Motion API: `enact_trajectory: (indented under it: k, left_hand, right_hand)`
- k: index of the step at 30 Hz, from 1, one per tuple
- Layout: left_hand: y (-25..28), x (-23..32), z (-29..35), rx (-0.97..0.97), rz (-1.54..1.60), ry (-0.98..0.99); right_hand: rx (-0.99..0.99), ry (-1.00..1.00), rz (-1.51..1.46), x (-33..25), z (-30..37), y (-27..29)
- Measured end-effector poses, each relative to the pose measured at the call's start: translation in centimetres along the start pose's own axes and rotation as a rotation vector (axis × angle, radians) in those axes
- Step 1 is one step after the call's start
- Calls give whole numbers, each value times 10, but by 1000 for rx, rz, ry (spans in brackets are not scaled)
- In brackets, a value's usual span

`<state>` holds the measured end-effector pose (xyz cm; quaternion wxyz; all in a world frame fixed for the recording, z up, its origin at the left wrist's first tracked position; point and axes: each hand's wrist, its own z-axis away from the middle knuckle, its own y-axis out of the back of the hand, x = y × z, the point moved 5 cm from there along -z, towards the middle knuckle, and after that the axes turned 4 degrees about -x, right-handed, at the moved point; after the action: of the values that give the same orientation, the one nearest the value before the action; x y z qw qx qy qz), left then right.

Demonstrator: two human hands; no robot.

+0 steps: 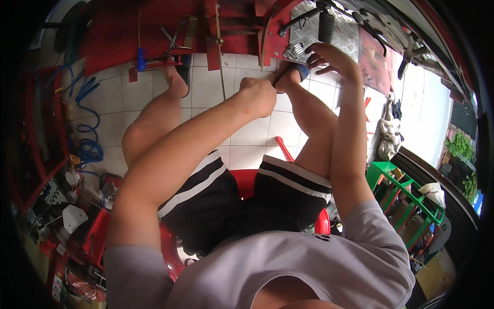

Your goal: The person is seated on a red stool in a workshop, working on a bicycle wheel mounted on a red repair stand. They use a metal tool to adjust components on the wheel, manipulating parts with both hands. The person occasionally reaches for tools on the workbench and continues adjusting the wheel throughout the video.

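My left hand (257, 98) is closed in a fist above the tiled floor, in front of the red metal platform (113, 50). A dark bit shows at its knuckles, but I cannot make out whether the hand holds it or it lies beyond. My right hand (332, 61) is raised further right, its fingers apart and bent, with nothing visible in them. It is nearest to a silver checkered metal plate (309, 37) and a black ribbed peg (325, 27) of a vehicle. Below it is my foot in a dark slipper (302, 71).
On the platform lie a blue-handled screwdriver (141, 61) and metal hand tools (177, 35). A blue coiled hose (90, 149) is at the left. I sit on a red plastic chair (246, 181). A green rack (378, 171) with tools and a whitish cloth bag (390, 138) stand at the right.
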<state>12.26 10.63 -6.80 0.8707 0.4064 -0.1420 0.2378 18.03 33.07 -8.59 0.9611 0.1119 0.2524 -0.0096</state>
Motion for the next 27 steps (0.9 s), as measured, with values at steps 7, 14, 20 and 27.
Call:
enact_trajectory:
  k: [7,14,20,27]
  left_hand:
    - [4,16,-2,-57,-37,-28]
    - [7,10,9,-16,-30,-21]
    - [10,15,9,-22,-69,-52]
    - [9,20,8,-113,-172,-52]
  right_hand:
    - [-496,-453,548,152,-125,-96]
    - [-175,-257,388,142,-148,-106]
    - [357,326,936,126,-127,-92]
    - [418,-273,276,164,-133,10]
